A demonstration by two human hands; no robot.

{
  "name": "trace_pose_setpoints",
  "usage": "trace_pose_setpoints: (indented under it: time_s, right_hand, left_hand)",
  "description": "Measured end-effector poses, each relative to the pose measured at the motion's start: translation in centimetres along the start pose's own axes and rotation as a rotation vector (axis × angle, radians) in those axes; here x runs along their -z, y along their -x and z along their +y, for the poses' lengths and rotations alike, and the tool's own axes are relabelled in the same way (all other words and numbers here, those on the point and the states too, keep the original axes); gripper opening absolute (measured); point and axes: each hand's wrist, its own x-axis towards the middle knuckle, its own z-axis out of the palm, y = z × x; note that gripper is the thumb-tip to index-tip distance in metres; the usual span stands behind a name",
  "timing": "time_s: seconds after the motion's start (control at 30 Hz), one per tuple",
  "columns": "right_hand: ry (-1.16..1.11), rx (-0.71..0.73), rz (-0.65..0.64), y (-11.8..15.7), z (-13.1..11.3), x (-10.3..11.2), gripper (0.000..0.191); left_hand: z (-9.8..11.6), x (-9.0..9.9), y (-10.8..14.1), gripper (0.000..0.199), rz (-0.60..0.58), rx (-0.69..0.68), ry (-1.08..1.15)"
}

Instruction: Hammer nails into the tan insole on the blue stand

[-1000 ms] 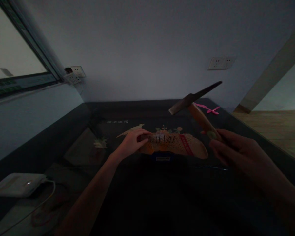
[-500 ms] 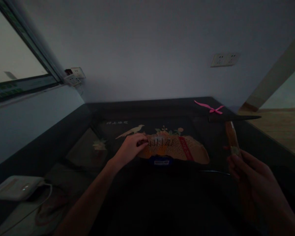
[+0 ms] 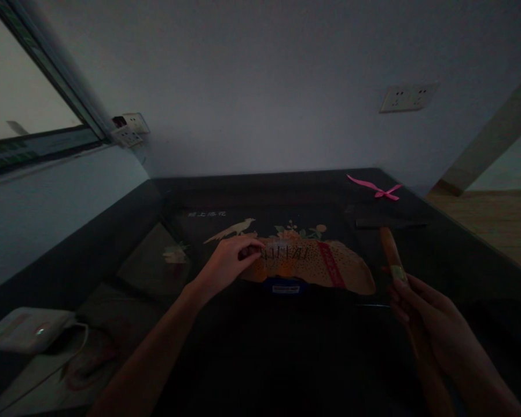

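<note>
My right hand [image 3: 423, 313] is wrapped around the wooden handle of a hammer [image 3: 389, 246] at the right. The hammer's dark head, narrow at its right end, is above the dark table. My left hand [image 3: 232, 258] rests at the left part of a curved tan piece [image 3: 312, 266] with dark speckles, a red printed band and a row of dark upright marks. Its thumb and fingertips are pinched together beside those marks; what they hold, if anything, is too small to tell. A blue object with a pale label [image 3: 285, 288] shows at the front edge of the tan piece.
A dark panel with a bird and flowers [image 3: 234, 230] lies behind the tan piece on the black table [image 3: 260, 184]. A pink ribbon [image 3: 386, 193] lies at the back right. A white device with a cable [image 3: 30, 330] sits at the left. Wall sockets [image 3: 408, 97] are behind.
The hammer has moved left and its head has come lower, with my right hand shifting slightly left. My left hand stays at the tan piece. The view has shifted a little.
</note>
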Motion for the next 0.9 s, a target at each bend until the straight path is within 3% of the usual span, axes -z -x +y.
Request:
trace_pose_setpoints:
  time_s: [0.47,0.9]
  right_hand:
    - [-0.013,-0.028,-0.009,-0.1,0.4,-0.1,0.041]
    - [0.026,0.015,-0.034,0.0,0.6,0.1,0.035]
  left_hand:
    - [-0.2,-0.8,-0.1,0.013,0.024,-0.004,0.005]
    - [-0.2,-0.7,0.1,0.011,0.076,0.010,0.049]
